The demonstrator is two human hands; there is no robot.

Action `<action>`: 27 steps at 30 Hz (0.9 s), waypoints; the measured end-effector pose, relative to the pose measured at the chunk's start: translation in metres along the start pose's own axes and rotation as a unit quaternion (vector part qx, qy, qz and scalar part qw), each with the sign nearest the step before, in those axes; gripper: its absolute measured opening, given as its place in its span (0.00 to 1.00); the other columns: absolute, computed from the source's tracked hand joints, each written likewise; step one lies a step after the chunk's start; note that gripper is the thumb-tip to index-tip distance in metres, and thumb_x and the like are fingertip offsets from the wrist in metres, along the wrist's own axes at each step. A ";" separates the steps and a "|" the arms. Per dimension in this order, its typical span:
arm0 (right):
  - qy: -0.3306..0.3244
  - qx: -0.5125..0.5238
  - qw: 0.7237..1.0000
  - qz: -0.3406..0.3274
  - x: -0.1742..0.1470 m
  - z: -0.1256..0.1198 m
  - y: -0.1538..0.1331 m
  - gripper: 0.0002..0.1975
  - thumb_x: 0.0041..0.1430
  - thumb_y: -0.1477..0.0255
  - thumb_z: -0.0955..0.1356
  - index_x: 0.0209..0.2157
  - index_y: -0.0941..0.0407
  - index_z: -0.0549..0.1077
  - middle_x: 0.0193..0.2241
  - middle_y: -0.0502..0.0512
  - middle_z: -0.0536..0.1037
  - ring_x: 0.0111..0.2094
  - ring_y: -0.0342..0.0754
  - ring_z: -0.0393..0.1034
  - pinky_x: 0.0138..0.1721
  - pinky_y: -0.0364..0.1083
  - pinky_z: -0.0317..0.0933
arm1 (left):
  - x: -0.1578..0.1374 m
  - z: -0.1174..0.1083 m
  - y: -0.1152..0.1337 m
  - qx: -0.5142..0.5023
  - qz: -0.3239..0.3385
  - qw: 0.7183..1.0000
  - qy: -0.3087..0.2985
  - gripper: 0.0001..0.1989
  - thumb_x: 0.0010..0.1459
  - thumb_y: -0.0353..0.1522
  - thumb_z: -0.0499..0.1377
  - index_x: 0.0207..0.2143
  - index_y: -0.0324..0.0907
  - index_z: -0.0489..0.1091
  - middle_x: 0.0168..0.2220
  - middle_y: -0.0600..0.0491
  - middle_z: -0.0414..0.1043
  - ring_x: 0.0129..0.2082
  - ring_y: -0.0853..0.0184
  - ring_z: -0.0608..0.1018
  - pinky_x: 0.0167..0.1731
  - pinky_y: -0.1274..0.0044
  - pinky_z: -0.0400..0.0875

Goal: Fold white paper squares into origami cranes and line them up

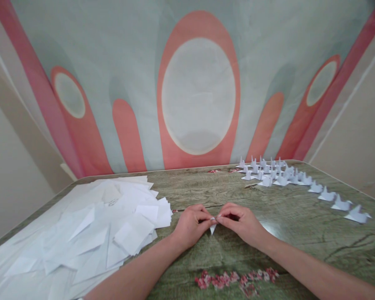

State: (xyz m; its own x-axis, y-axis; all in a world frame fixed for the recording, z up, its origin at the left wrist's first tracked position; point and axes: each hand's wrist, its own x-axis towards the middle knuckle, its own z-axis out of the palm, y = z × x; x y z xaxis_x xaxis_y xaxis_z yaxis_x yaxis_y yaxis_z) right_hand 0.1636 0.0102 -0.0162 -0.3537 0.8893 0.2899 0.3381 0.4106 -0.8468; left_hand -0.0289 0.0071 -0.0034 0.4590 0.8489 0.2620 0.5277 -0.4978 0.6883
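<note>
Your left hand and right hand pinch a small white pointed folded paper over the brown wood-grain worktop (mid-fold, apparently); the next move seems to call for precise pressure.

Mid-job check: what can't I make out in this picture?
In the head view:
Folded paper: upper part covered by left hand and right hand.
Far paper birds: overlapping, too small to count surely.
Paper pile: lower sheets buried under upper ones; left edge cuts it off.

the folded white paper tapers to a point
</note>
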 end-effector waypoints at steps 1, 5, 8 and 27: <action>0.000 0.001 1.000 0.000 0.000 0.000 0.001 0.09 0.53 0.66 0.67 0.26 0.56 0.75 0.26 0.52 0.73 0.28 0.44 0.66 0.29 0.42 0.58 | 0.000 0.000 0.000 -0.009 -0.003 1.000 0.005 0.09 0.55 0.36 0.57 0.29 0.45 0.76 0.28 0.54 0.71 0.30 0.69 0.73 0.33 0.80 0.65; 0.002 0.003 1.000 -0.003 0.001 -0.001 0.003 0.08 0.53 0.66 0.67 0.26 0.56 0.75 0.26 0.52 0.73 0.29 0.44 0.66 0.30 0.42 0.59 | 0.000 0.001 -0.001 -0.036 -0.007 0.999 0.020 0.08 0.54 0.36 0.58 0.29 0.45 0.76 0.28 0.54 0.71 0.30 0.70 0.73 0.32 0.79 0.65; 0.006 0.005 1.000 -0.005 0.002 -0.001 0.003 0.09 0.53 0.66 0.67 0.26 0.56 0.75 0.26 0.52 0.73 0.29 0.44 0.66 0.29 0.42 0.59 | 0.001 0.002 -0.001 -0.043 -0.011 0.999 0.026 0.08 0.54 0.36 0.58 0.29 0.45 0.77 0.28 0.54 0.71 0.29 0.69 0.73 0.32 0.79 0.65; 0.021 0.005 0.999 -0.023 -0.002 0.000 -0.008 0.07 0.54 0.69 0.67 0.27 0.56 0.74 0.26 0.51 0.72 0.28 0.43 0.65 0.28 0.42 0.57 | 0.002 0.003 0.006 -0.027 -0.020 0.999 0.040 0.07 0.54 0.31 0.57 0.26 0.41 0.74 0.28 0.53 0.69 0.30 0.69 0.72 0.33 0.79 0.63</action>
State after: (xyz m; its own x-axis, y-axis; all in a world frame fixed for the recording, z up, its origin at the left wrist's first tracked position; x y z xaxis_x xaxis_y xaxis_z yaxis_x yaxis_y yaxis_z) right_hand 0.1613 0.0054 -0.0099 -0.3313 0.8773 0.3472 0.3130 0.4493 -0.8368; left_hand -0.0224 0.0055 -0.0004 0.3787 0.8806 0.2849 0.5042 -0.4545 0.7343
